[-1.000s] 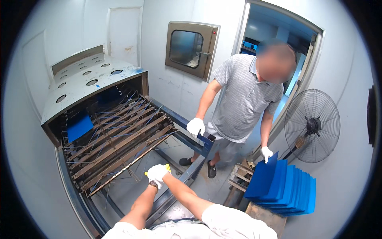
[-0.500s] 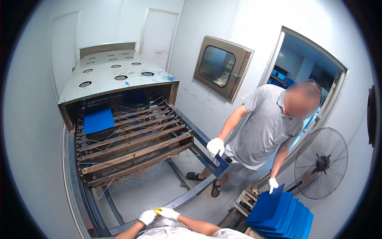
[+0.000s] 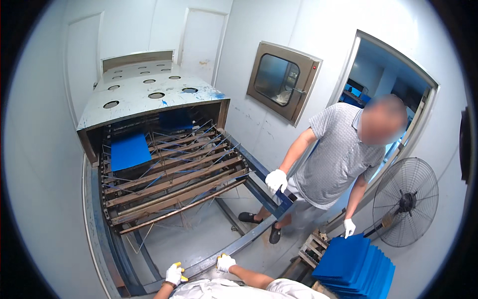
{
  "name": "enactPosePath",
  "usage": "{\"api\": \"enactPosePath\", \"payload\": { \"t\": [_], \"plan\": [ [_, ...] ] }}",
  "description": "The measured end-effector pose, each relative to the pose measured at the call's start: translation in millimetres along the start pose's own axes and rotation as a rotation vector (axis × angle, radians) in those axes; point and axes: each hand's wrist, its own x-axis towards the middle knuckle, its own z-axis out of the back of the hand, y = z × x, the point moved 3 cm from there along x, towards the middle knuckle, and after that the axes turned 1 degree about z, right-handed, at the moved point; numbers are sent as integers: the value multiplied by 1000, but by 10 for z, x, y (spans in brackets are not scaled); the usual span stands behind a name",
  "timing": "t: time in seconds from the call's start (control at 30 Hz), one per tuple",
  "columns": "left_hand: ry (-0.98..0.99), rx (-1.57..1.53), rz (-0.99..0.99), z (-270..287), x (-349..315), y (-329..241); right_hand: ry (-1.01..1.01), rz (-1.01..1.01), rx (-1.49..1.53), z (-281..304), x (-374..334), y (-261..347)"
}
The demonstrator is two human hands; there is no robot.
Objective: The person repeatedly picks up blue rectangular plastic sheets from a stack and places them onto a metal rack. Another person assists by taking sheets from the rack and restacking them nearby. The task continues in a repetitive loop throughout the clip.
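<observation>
Both my hands wear white gloves with yellow fingertips, and they are apart at the near end of the steel frame (image 3: 249,238). My left hand (image 3: 175,274) is open, its yellow-tipped fingers spread, beside the frame's near rail. To its right, my right hand (image 3: 226,262) is at the inner edge of that rail, its fingers loosely bent and nothing visible in them; I cannot tell whether it touches the rail. Beyond lies the slatted chain conveyor (image 3: 174,187) with thin wire rods. A blue sheet (image 3: 130,152) rests on it at the far left.
A co-worker (image 3: 333,154) in white gloves stands right, one hand on the frame's corner, the other at a stack of blue sheets (image 3: 343,261). The conveyor runs from a metal tunnel (image 3: 149,94) with round holes, where another blue sheet (image 3: 177,121) shows. A fan (image 3: 407,202) stands right.
My hands have come apart, left hand leftward and right hand rightward. The conveyor slats have shifted, and more of the second blue sheet shows at the tunnel mouth. The co-worker's sheet now lies flatter on the stack.
</observation>
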Motion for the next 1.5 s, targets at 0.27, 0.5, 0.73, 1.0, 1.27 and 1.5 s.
{"api": "enactPosePath", "payload": {
  "t": [0.27,0.5,0.73,1.0,1.27,1.5],
  "plan": [
    [234,-135,79,-33,356,659,-62,9,24,1,-4,-1],
    [357,-110,177,-84,209,366,-141,20,58,-120,68,-79],
    [472,297,84,227,177,-215,-113,-48,55,-69,111,6],
    [449,394,40,742,607,25,39,-86,-12,143,281,212],
    [494,-152,-26,768,814,259,520,431,570,541,1098,1011],
    [447,93,-135,1013,414,-676,557,381,1925,2298,1418,3195]
  ]
}}
